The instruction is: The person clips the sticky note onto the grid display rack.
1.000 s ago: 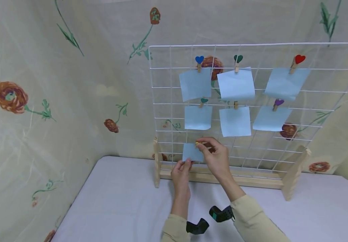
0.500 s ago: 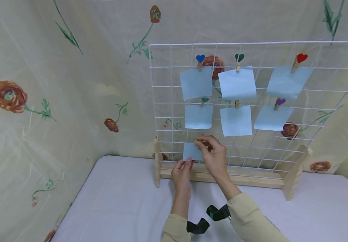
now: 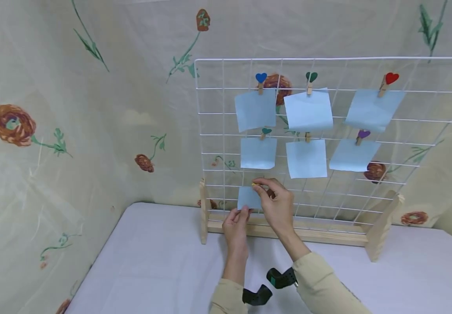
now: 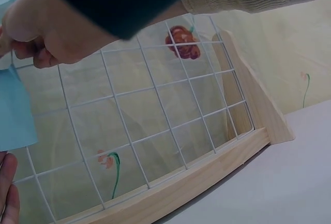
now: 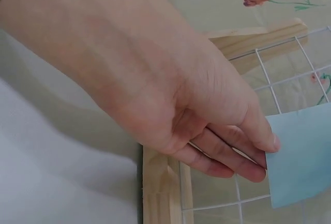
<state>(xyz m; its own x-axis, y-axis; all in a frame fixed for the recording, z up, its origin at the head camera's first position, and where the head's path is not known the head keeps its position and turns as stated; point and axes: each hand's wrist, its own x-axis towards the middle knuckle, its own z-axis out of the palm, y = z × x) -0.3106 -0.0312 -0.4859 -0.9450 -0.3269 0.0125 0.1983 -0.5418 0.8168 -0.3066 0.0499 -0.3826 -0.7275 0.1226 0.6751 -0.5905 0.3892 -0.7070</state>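
A small sheet of light blue paper stands against the lower left part of a white wire grid. My left hand pinches its bottom edge; in the right wrist view the thumb lies on the paper's face. At the paper's top edge my right hand pinches a small clip with a yellow top, mostly hidden by the fingers. The clip's jaws are hidden, so its grip on paper or wire cannot be told. In the left wrist view the paper hangs between both hands.
Above hang two rows of blue sheets, such as the upper middle one, on wooden clips, several heart-topped. A wooden base carries the grid on a white-covered table. Behind is a flowered cloth.
My right hand has shifted slightly left along the paper's top edge, still pinching the yellow-topped clip. My left hand keeps its hold at the bottom edge.
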